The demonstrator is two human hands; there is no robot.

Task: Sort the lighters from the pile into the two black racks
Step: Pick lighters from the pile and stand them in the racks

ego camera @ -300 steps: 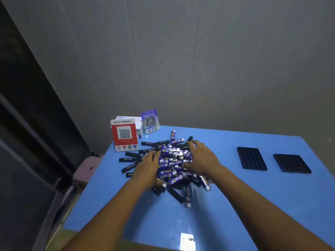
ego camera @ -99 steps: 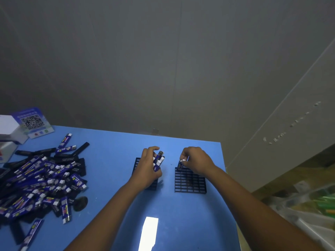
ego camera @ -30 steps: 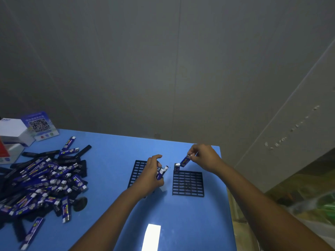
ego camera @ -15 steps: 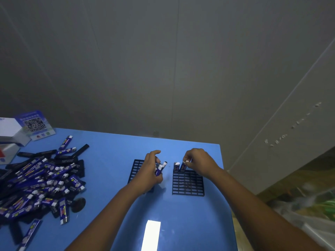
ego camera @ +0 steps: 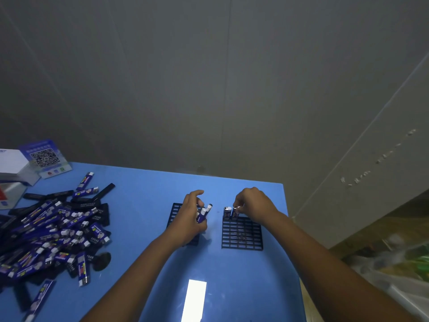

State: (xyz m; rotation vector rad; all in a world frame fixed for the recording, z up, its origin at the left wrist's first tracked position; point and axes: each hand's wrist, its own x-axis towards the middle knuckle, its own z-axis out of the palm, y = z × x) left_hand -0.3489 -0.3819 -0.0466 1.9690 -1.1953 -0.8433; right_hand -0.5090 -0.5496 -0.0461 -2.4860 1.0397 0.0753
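Observation:
Two black grid racks lie on the blue table: the left rack (ego camera: 174,212) is partly hidden under my left hand, the right rack (ego camera: 242,234) is in plain sight. My left hand (ego camera: 190,216) grips a small bunch of purple lighters (ego camera: 204,212), their white caps pointing up. My right hand (ego camera: 251,204) pinches the top of a lighter (ego camera: 235,212) standing in the right rack's far left corner. Beside it another lighter (ego camera: 226,212) stands upright in the same row. The pile of purple and black lighters (ego camera: 53,231) covers the table's left side.
At the far left stand a white box (ego camera: 11,163) and a blue QR-code sign (ego camera: 45,158). A grey wall runs behind the table. The table's right edge (ego camera: 293,252) drops off to cluttered bags (ego camera: 394,263) on the floor.
My right hand has come down from above the right rack and set a second lighter upright beside the first. My left hand still holds its bunch over the left rack.

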